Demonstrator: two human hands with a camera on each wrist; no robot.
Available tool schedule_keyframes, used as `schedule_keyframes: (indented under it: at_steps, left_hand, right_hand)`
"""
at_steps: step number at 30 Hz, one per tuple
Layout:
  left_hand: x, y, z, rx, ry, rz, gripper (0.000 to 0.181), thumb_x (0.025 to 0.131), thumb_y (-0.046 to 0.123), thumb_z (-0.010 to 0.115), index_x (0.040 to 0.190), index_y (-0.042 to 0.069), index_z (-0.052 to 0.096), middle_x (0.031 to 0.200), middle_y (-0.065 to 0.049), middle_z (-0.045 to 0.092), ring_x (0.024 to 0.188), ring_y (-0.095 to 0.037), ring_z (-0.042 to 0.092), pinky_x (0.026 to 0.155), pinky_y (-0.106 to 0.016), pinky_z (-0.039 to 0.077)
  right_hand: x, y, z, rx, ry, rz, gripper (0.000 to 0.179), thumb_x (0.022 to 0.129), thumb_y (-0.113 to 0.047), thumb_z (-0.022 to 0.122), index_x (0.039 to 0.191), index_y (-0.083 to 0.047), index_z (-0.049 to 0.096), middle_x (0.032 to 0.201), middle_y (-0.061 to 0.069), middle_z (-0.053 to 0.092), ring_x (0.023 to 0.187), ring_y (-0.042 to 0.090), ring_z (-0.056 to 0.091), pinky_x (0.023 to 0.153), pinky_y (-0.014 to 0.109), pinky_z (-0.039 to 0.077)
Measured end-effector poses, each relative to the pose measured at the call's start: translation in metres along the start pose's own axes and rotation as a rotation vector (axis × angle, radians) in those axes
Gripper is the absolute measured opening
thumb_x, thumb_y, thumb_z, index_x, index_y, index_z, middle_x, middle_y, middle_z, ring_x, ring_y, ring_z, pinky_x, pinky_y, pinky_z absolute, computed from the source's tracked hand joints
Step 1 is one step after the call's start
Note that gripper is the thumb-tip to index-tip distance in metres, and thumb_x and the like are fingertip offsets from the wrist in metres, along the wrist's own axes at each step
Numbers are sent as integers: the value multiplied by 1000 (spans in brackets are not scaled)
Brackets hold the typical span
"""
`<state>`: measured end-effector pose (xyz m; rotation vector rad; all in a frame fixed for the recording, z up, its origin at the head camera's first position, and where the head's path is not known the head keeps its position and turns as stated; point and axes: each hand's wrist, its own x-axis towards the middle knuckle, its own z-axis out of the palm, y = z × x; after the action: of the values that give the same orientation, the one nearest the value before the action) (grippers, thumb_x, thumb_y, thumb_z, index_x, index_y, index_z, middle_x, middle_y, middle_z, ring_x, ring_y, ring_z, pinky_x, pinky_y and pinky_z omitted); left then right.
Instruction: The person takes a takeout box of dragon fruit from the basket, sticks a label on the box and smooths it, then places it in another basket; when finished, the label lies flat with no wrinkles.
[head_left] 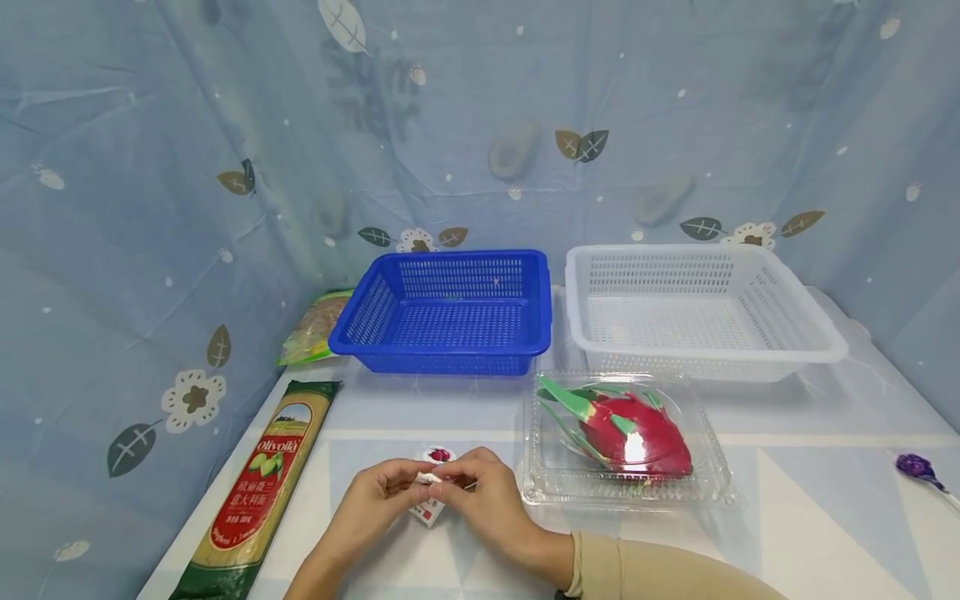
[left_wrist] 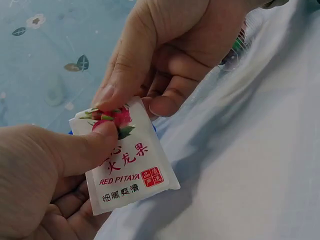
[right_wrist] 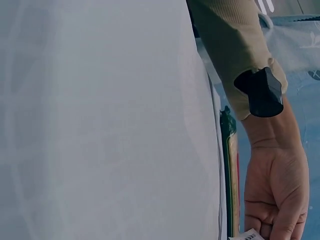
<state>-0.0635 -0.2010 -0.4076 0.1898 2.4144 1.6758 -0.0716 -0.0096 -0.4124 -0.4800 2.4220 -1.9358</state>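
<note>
Both hands pinch a small white label (left_wrist: 132, 165) printed with a dragon fruit picture and "RED PITAYA". In the left wrist view, my left hand (left_wrist: 55, 170) grips its left side, thumb across the front. My right hand (left_wrist: 165, 60) pinches the top edge between thumb and fingers. The head view shows the left hand (head_left: 375, 504) and right hand (head_left: 491, 504) meeting low over the table, largely covering the label. Right of them, a clear plastic box (head_left: 540, 479) contains a red dragon fruit (head_left: 637, 433) with green scales. Only a label corner (right_wrist: 247, 235) shows in the right wrist view.
A blue basket (head_left: 441, 364) and a white basket (head_left: 705, 365) stand at the back. On the left lie a spaghetti pack (head_left: 258, 492) and another food bag (head_left: 318, 325), partly behind the blue basket. A purple-wrapped lollipop (head_left: 918, 468) lies at the far right.
</note>
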Motion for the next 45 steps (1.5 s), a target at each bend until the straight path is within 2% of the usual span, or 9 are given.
schedule_keyframes:
  at_steps: [5, 11, 20, 23, 26, 31, 35, 39, 45]
  left_hand:
    - [1, 1, 6, 64, 116, -11, 19, 88, 20, 73, 95, 2, 72, 91, -11, 75, 77, 0, 66, 72, -19, 56]
    - [1, 1, 8, 81, 227, -38, 14, 85, 20, 76, 81, 7, 72, 77, -3, 73, 69, -1, 58, 65, -18, 50]
    - [3, -1, 11, 106, 295, 16, 14, 84, 18, 77, 72, 11, 72, 68, -1, 71, 61, 0, 53, 56, -19, 45]
    - [4, -1, 11, 116, 317, -1, 17, 87, 21, 75, 73, 12, 73, 68, 0, 71, 61, -1, 54, 56, -19, 46]
    - [5, -2, 10, 100, 335, -46, 27, 95, 27, 65, 77, 8, 74, 71, -2, 72, 62, -3, 59, 60, -19, 50]
    - [9, -5, 7, 109, 368, -101, 40, 101, 37, 55, 86, 6, 76, 74, -3, 74, 63, -6, 66, 66, -20, 54]
    - [11, -9, 4, 160, 390, -145, 38, 99, 43, 57, 89, 12, 77, 73, 1, 73, 64, -7, 65, 69, -19, 49]
    - [14, -11, 4, 159, 392, -178, 37, 95, 46, 62, 92, 12, 76, 73, 1, 73, 65, -7, 66, 70, -19, 48]
    - [20, -12, 4, 112, 358, -154, 30, 90, 37, 72, 100, 9, 75, 80, -4, 75, 66, -9, 66, 65, -21, 52]
  right_hand:
    - [0, 0, 1, 21, 25, 34, 18, 81, -16, 81, 95, -5, 76, 86, 5, 61, 73, -3, 54, 64, 14, 51]
    - [1, 1, 1, 86, 12, 83, 21, 84, -18, 78, 98, -2, 76, 86, 6, 60, 66, -4, 55, 57, 14, 51]
    - [0, -2, 2, 65, 91, 82, 14, 83, -20, 78, 94, -12, 77, 88, 4, 65, 76, -3, 53, 70, 15, 46]
    - [0, -3, 3, 59, 106, 88, 11, 84, -21, 78, 91, -14, 78, 90, 3, 64, 76, -2, 52, 68, 15, 44]
    - [-1, -6, 3, 56, 109, 90, 11, 84, -21, 78, 91, -13, 79, 92, 3, 64, 75, -2, 52, 66, 15, 43]
    - [-6, -11, 2, 59, 76, 90, 11, 85, -20, 77, 93, -13, 79, 91, 4, 68, 75, -3, 51, 67, 15, 42]
    - [-11, -16, -1, 94, 31, 86, 14, 87, -20, 74, 98, -12, 78, 92, 7, 72, 76, -3, 53, 70, 16, 43]
    - [-14, -25, -8, 132, 12, 106, 17, 89, -24, 73, 101, -12, 77, 92, 8, 73, 78, -2, 55, 69, 16, 46]
    - [-15, -37, -25, 175, -6, 132, 20, 90, -26, 72, 104, -13, 76, 95, 8, 74, 81, 0, 59, 69, 15, 47]
